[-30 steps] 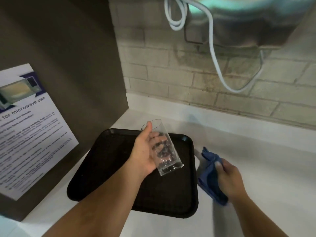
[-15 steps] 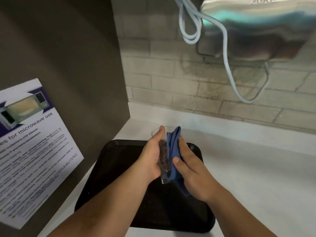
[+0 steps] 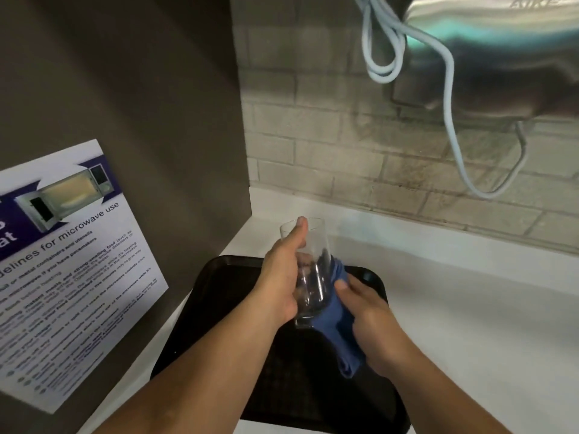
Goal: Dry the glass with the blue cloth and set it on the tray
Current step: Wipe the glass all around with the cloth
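Note:
A clear drinking glass (image 3: 315, 245) is held in the air above the black tray (image 3: 219, 311), tilted with its mouth pointing away from me. My left hand (image 3: 279, 286) grips its left side, thumb near the rim. My right hand (image 3: 371, 321) presses the blue cloth (image 3: 336, 321) against the glass's lower right side and base. Part of the cloth hangs down below my right palm. The glass's base is partly hidden by the cloth.
The tray lies on a white counter (image 3: 470, 308) in a corner. A brown panel with a microwave-use poster (image 3: 62, 270) rises at the left. A brick wall (image 3: 344, 145) stands behind, with a steel appliance (image 3: 501, 51) and looping white cable (image 3: 451, 120) overhead.
My right hand brought the blue cloth from the counter to the glass, first high on its side, now lower around its base. The left hand kept hold of the glass.

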